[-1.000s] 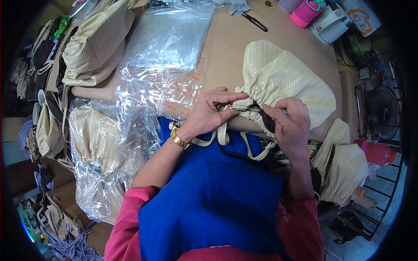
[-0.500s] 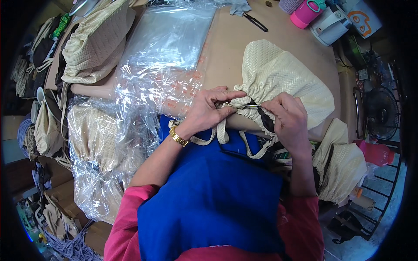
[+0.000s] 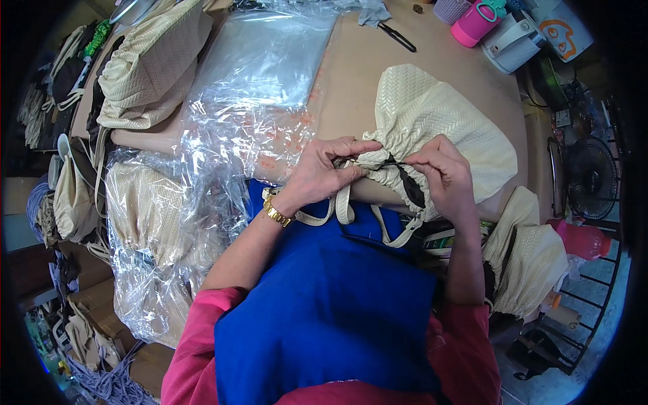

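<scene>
A cream drawstring bag (image 3: 439, 121) with a woven texture lies over the table's near edge, its gathered mouth toward me and a dark lining (image 3: 411, 187) showing inside. My left hand (image 3: 326, 165) pinches the ruffled rim between thumb and fingers. Thumb and fingertips of my right hand (image 3: 442, 172) are closed at the rim's other side, on a thin metal tool that is now mostly hidden by the fabric and fingers. A cream strap (image 3: 395, 236) loops down from the bag over my blue apron (image 3: 324, 297).
Clear plastic sleeves (image 3: 270, 61) lie stacked on the table to the left. Bagged cream pieces (image 3: 148, 216) stand below them. Another cream bag (image 3: 148, 74) sits far left. At the back are black-handled snips (image 3: 398, 37), a pink bottle (image 3: 472, 25) and a white kettle (image 3: 513, 44).
My right hand has shifted slightly, its fingers now closer together at the rim. Less of the thin metal tool shows between my hands. The left hand keeps its pinch.
</scene>
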`<action>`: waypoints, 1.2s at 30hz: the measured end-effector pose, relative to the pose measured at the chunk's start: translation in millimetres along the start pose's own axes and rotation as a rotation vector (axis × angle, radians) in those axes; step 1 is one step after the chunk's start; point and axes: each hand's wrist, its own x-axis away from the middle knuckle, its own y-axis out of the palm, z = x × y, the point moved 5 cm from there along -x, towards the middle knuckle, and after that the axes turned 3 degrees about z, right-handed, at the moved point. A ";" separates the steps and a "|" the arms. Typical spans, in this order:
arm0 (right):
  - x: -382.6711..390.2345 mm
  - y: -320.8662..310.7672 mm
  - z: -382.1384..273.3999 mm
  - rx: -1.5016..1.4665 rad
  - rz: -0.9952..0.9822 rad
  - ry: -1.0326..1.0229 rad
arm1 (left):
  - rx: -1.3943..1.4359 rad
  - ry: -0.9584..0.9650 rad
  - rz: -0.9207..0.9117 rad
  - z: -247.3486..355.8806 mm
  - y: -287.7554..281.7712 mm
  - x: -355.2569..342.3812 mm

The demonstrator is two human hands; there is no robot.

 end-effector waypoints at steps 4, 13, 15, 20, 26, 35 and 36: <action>1.3 -1.9 13.1 -0.185 -0.062 0.077 | -0.018 0.005 0.005 1.3 -0.2 -0.1; 4.7 -4.8 -20.8 0.280 0.059 -0.101 | -0.004 0.040 0.005 3.0 -0.6 -0.4; 4.1 -4.0 -27.8 0.379 0.049 -0.141 | 0.012 0.049 0.007 1.9 -0.8 -0.5; 1.9 -0.4 -41.4 0.459 0.024 -0.208 | 0.011 0.059 0.020 -1.2 1.2 -0.7; -2.3 -0.2 -33.1 0.489 -0.042 -0.180 | -0.012 0.020 0.005 -3.0 0.2 -1.0; -9.3 2.4 -12.9 0.078 -0.044 -0.011 | 0.059 0.002 -0.003 -1.7 -2.0 -1.0; -9.1 2.7 -9.5 0.042 -0.048 0.017 | 0.066 0.018 -0.002 -3.2 -1.5 -1.5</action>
